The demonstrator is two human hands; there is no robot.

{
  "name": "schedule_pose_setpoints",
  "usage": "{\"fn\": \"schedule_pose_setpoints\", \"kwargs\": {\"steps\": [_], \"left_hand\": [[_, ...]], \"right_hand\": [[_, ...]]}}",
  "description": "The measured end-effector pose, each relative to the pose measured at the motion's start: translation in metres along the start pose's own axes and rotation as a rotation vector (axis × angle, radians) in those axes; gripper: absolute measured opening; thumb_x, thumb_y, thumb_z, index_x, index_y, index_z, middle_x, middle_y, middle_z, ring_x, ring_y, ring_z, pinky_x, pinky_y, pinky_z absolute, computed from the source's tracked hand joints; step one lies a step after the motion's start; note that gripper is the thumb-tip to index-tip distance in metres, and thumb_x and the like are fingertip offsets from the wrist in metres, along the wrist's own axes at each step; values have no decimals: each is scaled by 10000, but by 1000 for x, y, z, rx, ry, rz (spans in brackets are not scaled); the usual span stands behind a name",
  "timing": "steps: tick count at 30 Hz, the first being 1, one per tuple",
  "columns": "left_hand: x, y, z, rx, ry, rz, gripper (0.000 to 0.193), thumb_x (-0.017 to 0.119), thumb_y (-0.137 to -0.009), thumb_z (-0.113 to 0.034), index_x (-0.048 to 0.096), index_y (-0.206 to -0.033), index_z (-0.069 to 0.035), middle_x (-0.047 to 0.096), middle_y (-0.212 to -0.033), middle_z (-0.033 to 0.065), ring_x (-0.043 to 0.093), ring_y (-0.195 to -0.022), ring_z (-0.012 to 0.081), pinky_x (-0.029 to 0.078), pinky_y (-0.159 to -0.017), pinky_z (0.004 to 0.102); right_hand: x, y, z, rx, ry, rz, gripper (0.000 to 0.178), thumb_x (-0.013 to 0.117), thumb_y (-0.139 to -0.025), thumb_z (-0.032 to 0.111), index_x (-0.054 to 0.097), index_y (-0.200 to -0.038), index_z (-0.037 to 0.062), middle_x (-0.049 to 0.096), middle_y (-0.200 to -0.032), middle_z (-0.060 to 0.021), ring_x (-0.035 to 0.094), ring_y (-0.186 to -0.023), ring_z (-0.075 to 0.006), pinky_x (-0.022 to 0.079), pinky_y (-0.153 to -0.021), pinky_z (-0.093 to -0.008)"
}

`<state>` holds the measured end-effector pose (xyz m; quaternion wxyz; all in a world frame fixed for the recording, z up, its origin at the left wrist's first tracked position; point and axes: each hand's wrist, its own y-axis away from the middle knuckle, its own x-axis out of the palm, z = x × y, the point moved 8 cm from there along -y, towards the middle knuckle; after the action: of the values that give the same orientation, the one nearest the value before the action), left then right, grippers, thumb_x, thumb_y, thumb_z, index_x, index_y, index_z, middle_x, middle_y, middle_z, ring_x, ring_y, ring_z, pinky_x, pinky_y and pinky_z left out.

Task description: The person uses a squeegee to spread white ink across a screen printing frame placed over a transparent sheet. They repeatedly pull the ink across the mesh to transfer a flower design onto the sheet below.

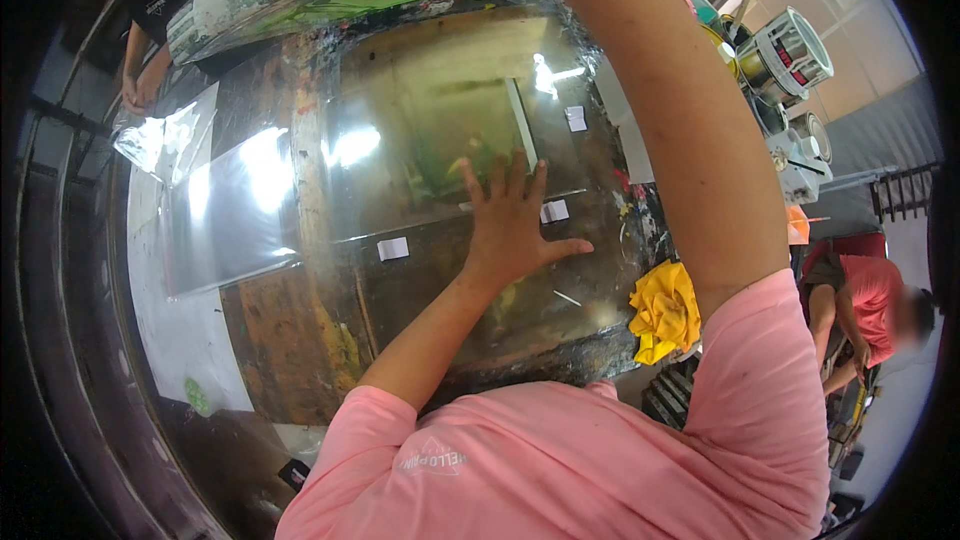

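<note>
Fingers [517, 177] of the left hand [507, 240] are spread wide, palm down, at the near edge of a transparent sheet [430, 90]; nothing is gripped. The sheet lies across the middle of the desk [285, 340]. The right arm [690, 110] extends past the upper edge of the view; the state of the right hand cannot be told. One small white pad [555, 211] sits between left forefinger and thumb, a second pad [393, 249] left of the wrist. A pale strip [522, 125] runs away from near the fingertips. Locate the yellow cloth [665, 312] at right and a stack of clear film [240, 210] at left.
</note>
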<state>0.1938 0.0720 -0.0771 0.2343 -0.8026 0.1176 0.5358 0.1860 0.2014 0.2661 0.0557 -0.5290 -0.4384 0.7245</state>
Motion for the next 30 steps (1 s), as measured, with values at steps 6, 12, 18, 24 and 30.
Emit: {"fn": "schedule_pose_setpoints", "kwargs": {"steps": [6, 12, 18, 24, 30], "left_hand": [[-5, -5, -8, 28, 47, -31, 1282, 586, -731, -968, 511, -1553, 13, 466, -1570, 283, 405, -1481, 501, 9, -1232, 789], [-10, 25, 2, 32, 52, -68, 1230, 588, -737, -959, 561, -1512, -3, 481, -1555, 280, 435, -1460, 490, 11, -1243, 774], [-61, 41, 7, 83, 178, -314, 984, 830, -732, -739, 661, -1371, -11, 650, -1377, 229, 597, -1314, 411, 342, -1194, 651], [-211, 98, 147, -459, 1223, -723, 1002, 992, -763, -306, 453, -1519, 70, 706, -1080, 119, 709, -999, 244, 587, -863, 358], [-162, 167, 150, -669, 881, -174, 1033, 1033, -585, -553, 672, -1372, 11, 697, -1266, 150, 685, -1151, 309, 558, -982, 439]], "right_hand": [[-9, 0, 7, 2, -32, 46, 650, 545, -965, 525, 771, -778, -56, 743, -828, -286, 741, -872, -424, 540, -883, -526], [-6, 6, 30, 10, 0, 61, 638, 549, -959, 531, 761, -771, -40, 737, -800, -255, 726, -838, -421, 512, -865, -539], [-11, 16, 38, 38, -17, -45, 598, 585, -950, 523, 713, -770, -32, 746, -842, -252, 728, -863, -408, 502, -913, -513], [-9, 82, 73, -76, 96, -113, 509, 633, -981, 538, 747, -975, 42, 741, -849, -193, 708, -876, -379, 488, -846, -511], [54, 215, 95, -52, -100, 542, 455, 666, -992, 534, 786, -1013, 96, 701, -913, -171, 681, -897, -374, 501, -799, -501]]}}
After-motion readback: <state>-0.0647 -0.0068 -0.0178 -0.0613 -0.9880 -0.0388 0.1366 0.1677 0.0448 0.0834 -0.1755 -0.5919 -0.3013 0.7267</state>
